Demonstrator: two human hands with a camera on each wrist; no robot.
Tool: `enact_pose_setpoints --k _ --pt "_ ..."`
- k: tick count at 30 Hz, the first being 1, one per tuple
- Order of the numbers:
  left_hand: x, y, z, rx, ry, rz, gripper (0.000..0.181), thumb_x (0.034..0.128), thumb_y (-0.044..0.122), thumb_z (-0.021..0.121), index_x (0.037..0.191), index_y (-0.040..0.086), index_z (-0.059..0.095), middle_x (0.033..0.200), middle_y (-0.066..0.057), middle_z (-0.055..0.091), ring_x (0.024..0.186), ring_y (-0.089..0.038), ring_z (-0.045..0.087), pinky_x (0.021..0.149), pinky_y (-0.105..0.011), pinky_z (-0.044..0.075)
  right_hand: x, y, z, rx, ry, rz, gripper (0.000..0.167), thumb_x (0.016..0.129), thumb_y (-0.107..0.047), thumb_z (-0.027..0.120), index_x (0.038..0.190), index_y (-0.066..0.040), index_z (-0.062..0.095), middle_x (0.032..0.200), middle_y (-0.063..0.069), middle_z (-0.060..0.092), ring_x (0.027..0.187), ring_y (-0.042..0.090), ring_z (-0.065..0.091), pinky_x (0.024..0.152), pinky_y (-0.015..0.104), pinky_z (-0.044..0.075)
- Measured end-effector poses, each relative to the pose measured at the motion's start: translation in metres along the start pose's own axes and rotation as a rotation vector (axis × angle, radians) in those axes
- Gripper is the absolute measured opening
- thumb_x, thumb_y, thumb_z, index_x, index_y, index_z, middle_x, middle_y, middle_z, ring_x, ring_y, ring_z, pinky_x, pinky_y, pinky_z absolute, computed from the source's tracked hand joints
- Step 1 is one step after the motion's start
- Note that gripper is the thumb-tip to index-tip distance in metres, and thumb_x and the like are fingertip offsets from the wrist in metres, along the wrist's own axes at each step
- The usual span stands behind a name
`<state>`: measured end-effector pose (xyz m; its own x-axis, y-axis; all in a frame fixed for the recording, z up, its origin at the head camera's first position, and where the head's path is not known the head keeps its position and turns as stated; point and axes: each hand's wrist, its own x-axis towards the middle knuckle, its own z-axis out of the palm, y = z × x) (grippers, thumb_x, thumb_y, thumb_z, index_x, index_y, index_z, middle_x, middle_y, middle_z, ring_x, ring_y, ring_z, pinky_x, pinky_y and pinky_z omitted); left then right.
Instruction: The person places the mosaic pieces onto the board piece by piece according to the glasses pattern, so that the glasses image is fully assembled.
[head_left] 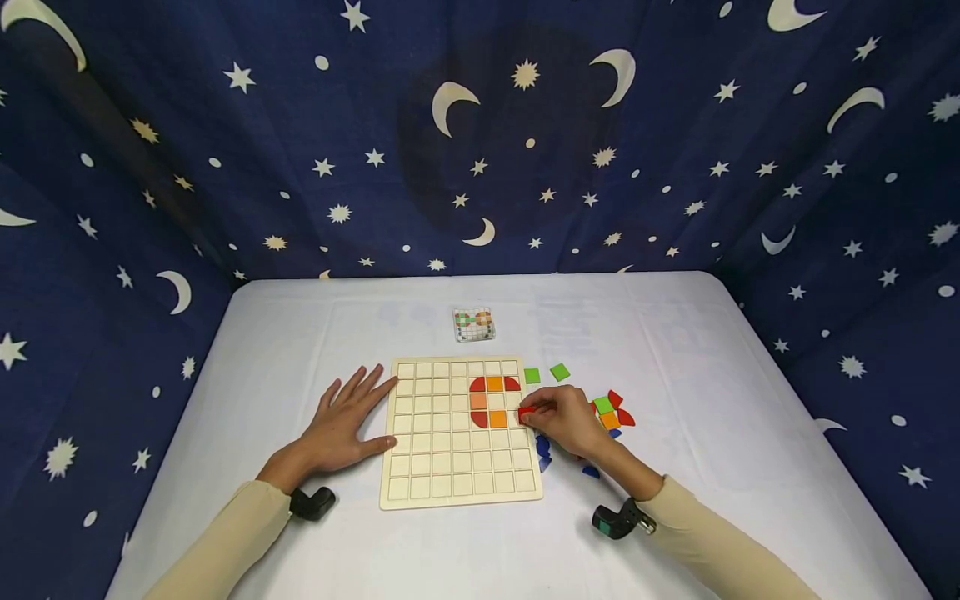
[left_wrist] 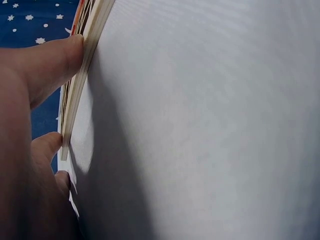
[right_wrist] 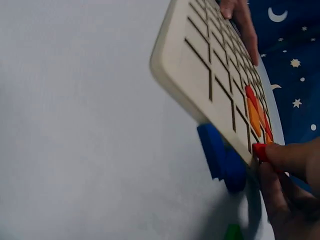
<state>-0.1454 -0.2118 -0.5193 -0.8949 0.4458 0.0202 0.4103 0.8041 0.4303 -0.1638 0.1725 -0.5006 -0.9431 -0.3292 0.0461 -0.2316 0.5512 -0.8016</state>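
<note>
As I view the scene from afar, the white counter (head_left: 337, 325) runs back to rounded far corners before a star-and-moon curtain (head_left: 487, 196); white cloth spreads between the board (head_left: 441, 471) and both side edges, giving lateral room, while loose pieces crowd the board's right side: two green squares (head_left: 560, 372), blue pieces (head_left: 543, 447) just beside the edge, and a mixed cluster (head_left: 609, 412) beyond the right hand (head_left: 566, 421).

The board, pale and gridded, lies flat between the hands; in its upper right part sit three red rounded-corner pieces (head_left: 478, 419), two orange squares (head_left: 498, 419) and one salmon square (head_left: 478, 402); a small pictured card (head_left: 474, 325) lies behind it.

The left hand (head_left: 341, 429) is spread wide, thumb and a fingertip touching the board's left edge; the right hand is narrow, pinching a red piece (head_left: 527, 413) at the right edge.

My left wrist view adds the board's side in profile, thumb against it; my right wrist view shows the thumb and finger closed about the red piece, which the head view partly hides.
</note>
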Motion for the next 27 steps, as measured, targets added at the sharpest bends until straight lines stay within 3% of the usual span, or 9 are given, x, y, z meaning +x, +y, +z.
enact_pose_setpoints --k 6,12,17,21,27 --pt "0.000 0.000 -0.001 -0.001 -0.004 -0.001 0.092 0.0850 0.058 0.067 0.157 0.019 0.026 0.163 -0.010 0.013 0.148 -0.034 0.005 0.112 -0.060 0.000 0.004 0.002 0.006 -0.155 -0.001 -0.234 0.013 0.081 -0.003 0.080 0.092 -0.006 0.077 0.085 0.000 0.061 0.070 0.008 0.054 0.060 0.023 0.049" --pt "0.000 0.000 -0.002 0.006 -0.005 -0.003 0.092 0.0850 0.059 0.067 0.157 0.020 0.026 0.164 -0.010 0.012 0.148 -0.034 0.004 0.112 -0.060 0.000 0.005 0.000 0.009 -0.223 0.001 -0.313 0.010 0.080 -0.005 0.082 0.088 -0.007 0.077 0.084 -0.001 0.064 0.070 0.007 0.057 0.060 0.022 0.050" --pt "0.000 0.000 -0.002 -0.002 -0.006 -0.006 0.092 0.0847 0.058 0.068 0.157 0.020 0.026 0.164 -0.009 0.012 0.149 -0.033 0.004 0.112 -0.059 -0.002 0.005 0.003 0.006 -0.244 0.028 -0.306 0.010 0.080 -0.005 0.081 0.087 -0.009 0.075 0.083 -0.003 0.061 0.069 0.009 0.055 0.060 0.022 0.049" --pt "0.000 0.000 -0.002 -0.009 -0.003 -0.004 0.092 0.0846 0.058 0.068 0.157 0.020 0.026 0.164 -0.009 0.012 0.149 -0.033 0.004 0.112 -0.059 -0.002 0.007 0.009 -0.002 -0.275 0.100 -0.272 0.011 0.081 -0.003 0.080 0.089 -0.006 0.074 0.083 0.000 0.060 0.068 0.011 0.053 0.060 0.024 0.048" --pt "0.001 0.001 -0.001 -0.007 0.002 -0.001 0.092 0.0842 0.057 0.069 0.157 0.019 0.028 0.163 -0.011 0.014 0.148 -0.035 0.005 0.112 -0.060 -0.001 0.010 0.021 -0.017 -0.384 0.204 -0.114 0.026 0.081 -0.008 0.079 0.106 -0.002 0.072 0.103 0.010 0.062 0.088 0.024 0.057 0.078 0.038 0.051"
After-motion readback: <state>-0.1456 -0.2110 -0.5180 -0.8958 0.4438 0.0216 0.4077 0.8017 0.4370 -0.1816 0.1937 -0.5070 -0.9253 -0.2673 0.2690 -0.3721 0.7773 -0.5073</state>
